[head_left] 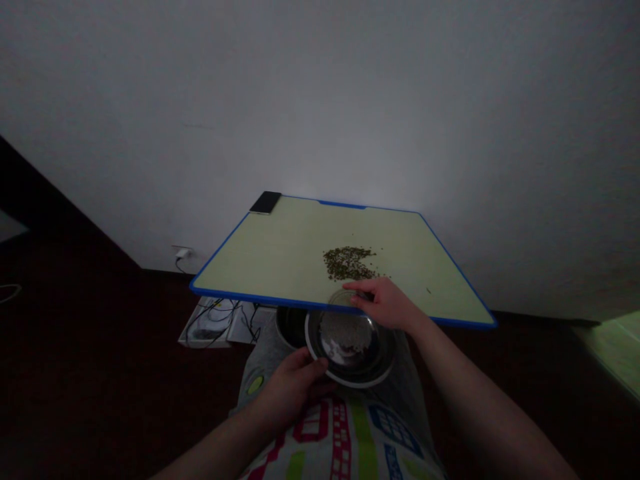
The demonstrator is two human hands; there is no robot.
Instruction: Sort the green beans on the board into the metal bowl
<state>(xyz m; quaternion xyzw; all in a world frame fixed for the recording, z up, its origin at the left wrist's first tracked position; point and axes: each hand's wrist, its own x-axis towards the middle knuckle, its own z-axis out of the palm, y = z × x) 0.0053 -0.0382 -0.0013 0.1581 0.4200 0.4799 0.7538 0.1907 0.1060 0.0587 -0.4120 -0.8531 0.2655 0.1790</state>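
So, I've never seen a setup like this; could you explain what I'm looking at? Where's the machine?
There's no machine arm here, just a person working with two bare hands. The only picture comes from a camera worn on the person's head, looking forward and down, so you see roughly what they see.

In front is a pale table with blue edging, against a wall. A loose patch of small brownish grains lies on it, and a flat black object sits at its far left corner.

The left hand holds a metal bowl by the rim, low at the near edge. The right hand is by that edge, index finger stretched out, near the grains; the dim picture doesn't show whether it touches the table.
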